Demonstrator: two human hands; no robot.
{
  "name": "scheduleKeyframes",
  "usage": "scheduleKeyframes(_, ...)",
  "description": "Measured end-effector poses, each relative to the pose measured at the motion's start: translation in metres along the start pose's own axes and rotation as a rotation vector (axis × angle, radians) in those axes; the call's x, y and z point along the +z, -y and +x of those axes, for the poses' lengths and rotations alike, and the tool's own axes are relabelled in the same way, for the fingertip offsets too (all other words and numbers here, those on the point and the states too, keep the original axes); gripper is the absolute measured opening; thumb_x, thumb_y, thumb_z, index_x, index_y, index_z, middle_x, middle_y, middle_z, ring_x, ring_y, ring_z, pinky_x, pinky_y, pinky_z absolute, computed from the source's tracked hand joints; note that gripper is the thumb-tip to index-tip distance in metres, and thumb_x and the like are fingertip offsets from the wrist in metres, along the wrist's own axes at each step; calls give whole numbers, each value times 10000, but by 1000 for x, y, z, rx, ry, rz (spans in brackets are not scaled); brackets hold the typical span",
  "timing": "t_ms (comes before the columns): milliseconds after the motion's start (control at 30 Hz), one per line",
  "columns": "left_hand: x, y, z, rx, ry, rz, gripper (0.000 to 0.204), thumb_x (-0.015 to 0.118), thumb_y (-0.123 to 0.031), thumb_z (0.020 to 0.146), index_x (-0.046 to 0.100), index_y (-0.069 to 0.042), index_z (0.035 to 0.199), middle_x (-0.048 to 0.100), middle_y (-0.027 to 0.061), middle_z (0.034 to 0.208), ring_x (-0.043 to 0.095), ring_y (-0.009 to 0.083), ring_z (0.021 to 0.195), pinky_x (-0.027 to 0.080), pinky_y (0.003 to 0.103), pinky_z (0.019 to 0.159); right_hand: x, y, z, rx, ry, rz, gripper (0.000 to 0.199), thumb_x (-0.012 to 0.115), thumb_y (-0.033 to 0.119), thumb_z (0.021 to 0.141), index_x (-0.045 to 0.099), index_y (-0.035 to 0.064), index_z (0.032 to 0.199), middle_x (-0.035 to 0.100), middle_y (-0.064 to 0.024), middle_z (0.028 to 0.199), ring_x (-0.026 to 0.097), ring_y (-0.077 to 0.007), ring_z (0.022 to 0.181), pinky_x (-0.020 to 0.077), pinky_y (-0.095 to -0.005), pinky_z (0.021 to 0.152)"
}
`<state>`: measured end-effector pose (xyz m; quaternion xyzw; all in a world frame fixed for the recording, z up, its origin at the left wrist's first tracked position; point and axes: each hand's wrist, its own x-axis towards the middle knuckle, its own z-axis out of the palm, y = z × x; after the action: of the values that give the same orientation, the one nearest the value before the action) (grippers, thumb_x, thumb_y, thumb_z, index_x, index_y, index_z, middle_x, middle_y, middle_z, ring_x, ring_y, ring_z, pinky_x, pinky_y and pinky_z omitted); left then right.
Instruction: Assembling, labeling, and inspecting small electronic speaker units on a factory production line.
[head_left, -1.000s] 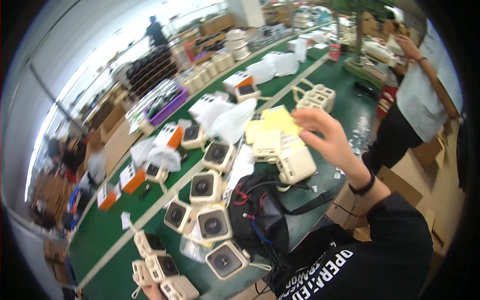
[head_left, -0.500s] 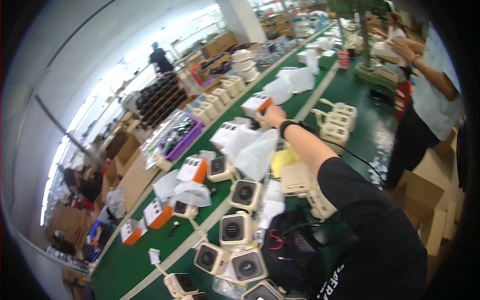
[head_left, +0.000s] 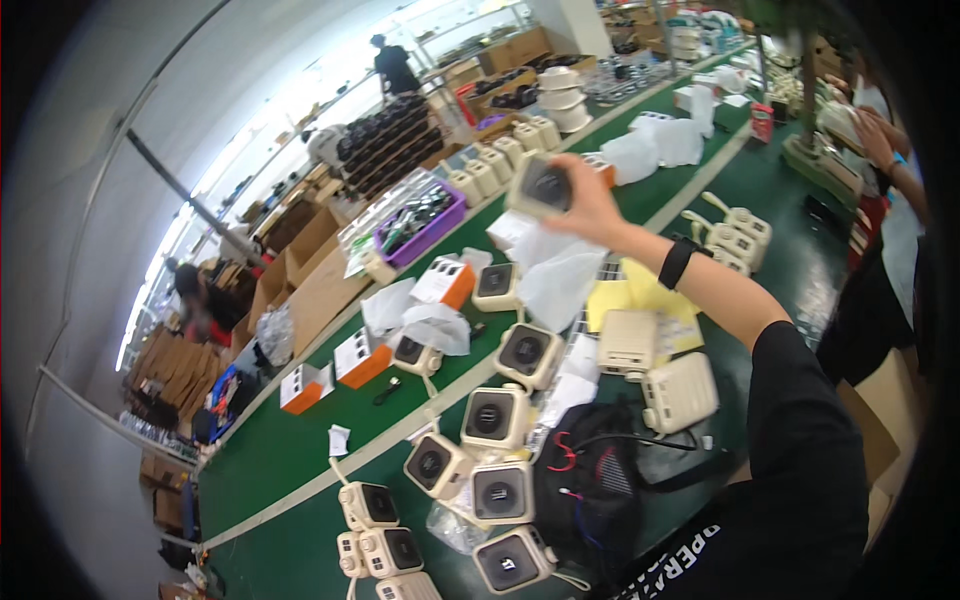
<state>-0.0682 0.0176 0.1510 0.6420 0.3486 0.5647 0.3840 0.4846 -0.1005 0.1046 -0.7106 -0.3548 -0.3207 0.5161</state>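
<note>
My right hand is raised over the far side of the green workbench, its fingers wrapped round a cream, rounded-square device with a dark front. Below it lie a white translucent bag and a partly hidden white box. My left hand is out of view. Nearer to me, similar cream devices with dark square fronts lie in a loose cluster, several with cream straps. White-and-orange boxes stand along the left part of the bench.
A black mesh bag with cords lies close to me, near yellow sheets and a cream case. Beyond the bench stand a purple basket and open cartons. A co-worker's hands are at the right.
My right hand was down by a white-and-orange box; now it is lifted, holding a cream device with its dark front showing. The whole view has shifted, moving the bench rightward in the picture.
</note>
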Motion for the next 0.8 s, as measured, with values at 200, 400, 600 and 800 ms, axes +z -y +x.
scheduleKeyframes(200,115,-34,-41,243,577,-235,647,643,-195,768,330,26,1290,412,208,1270,403,307,1179,317,440,992,-77,186,-79,-910,496,-9,341,581,107,695,476,98,1019,384,-154,1295,389,-412,1138,425,-446,882)
scheduleKeyframes(400,131,-32,-63,569,790,-209,699,804,-219,585,446,-68,1166,520,232,1086,531,351,1009,431,411,858,-149,236,-136,-936,369,181,369,541,137,774,429,81,1121,405,-144,1302,443,-359,1096,472,-399,779)
scheduleKeyframes(600,118,-27,-83,514,731,-346,654,798,-257,599,458,-53,1119,522,225,1037,543,316,950,442,383,818,-170,247,-153,-829,424,301,442,537,100,796,410,87,1219,369,-133,1351,388,-378,1182,444,-420,845)
scheduleKeyframes(800,125,-43,-86,-492,594,-641,499,469,-425,885,416,2,1136,503,95,1041,526,178,943,435,311,813,-175,256,-163,-30,538,758,890,762,144,680,202,25,1361,182,-194,1416,227,-307,1310,253,-388,1041)
